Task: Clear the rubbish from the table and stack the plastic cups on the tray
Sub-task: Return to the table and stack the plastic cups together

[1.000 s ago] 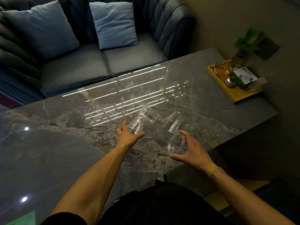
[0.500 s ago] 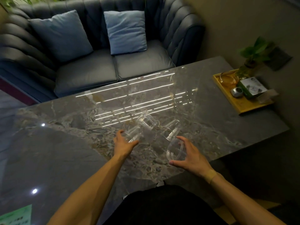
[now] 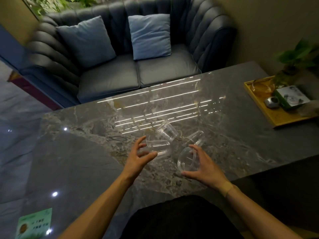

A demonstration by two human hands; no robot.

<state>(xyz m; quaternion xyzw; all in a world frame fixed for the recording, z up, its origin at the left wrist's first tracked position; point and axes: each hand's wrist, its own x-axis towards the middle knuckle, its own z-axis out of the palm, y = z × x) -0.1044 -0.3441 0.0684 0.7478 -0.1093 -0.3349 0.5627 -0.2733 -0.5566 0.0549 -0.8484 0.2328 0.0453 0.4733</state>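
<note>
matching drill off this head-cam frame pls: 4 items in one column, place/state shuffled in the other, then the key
Items
1. clear plastic cup with its mouth toward the camera
2. yellow wooden tray
3. green printed card
4. pale blue square cushions

Places/states
A. on the dark blue sofa beyond the table
B. gripped by the right hand
C. at the right end of the grey marble table, holding a small box and a plant
D. near corner on the person's left

Pairs: 1-B, 2-C, 3-D, 4-A
</note>
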